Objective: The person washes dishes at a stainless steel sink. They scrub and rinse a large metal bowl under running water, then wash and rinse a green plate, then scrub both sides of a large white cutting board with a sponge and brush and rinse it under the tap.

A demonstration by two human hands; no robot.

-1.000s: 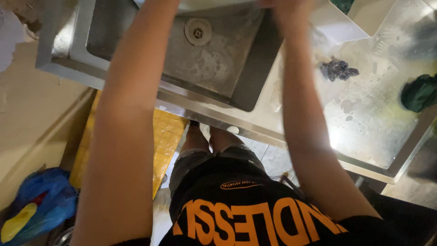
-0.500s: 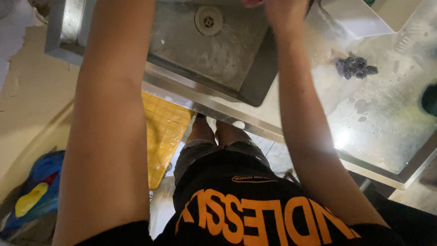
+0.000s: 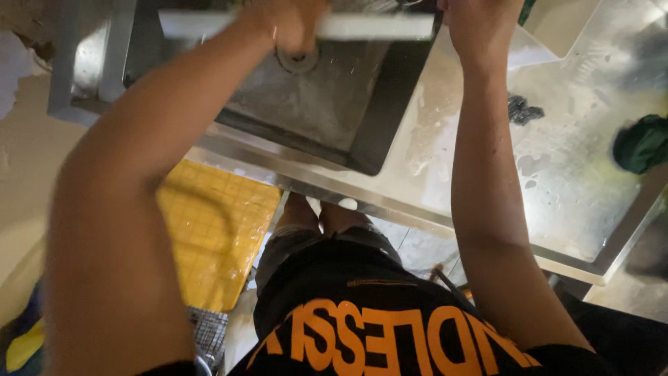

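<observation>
My left hand point(image 3: 289, 24) grips a flat white board point(image 3: 369, 26) held level over the steel sink point(image 3: 313, 118), above the round drain point(image 3: 298, 59). My right hand point(image 3: 480, 24) is at the board's right end, near the top edge of the view; its fingers are partly cut off, and whether it grips the board is unclear. Both arms reach forward over my black shirt with orange print.
A wet steel counter point(image 3: 557, 181) runs right of the sink, with a dark scrubber point(image 3: 523, 109) and a green cloth point(image 3: 643, 143) on it. A white tray point(image 3: 557, 24) sits at the back. A yellow mat point(image 3: 209, 237) lies on the floor below.
The view has shifted so my hands and the white board come into sight over the sink; earlier the hands were mostly cut off at the top.
</observation>
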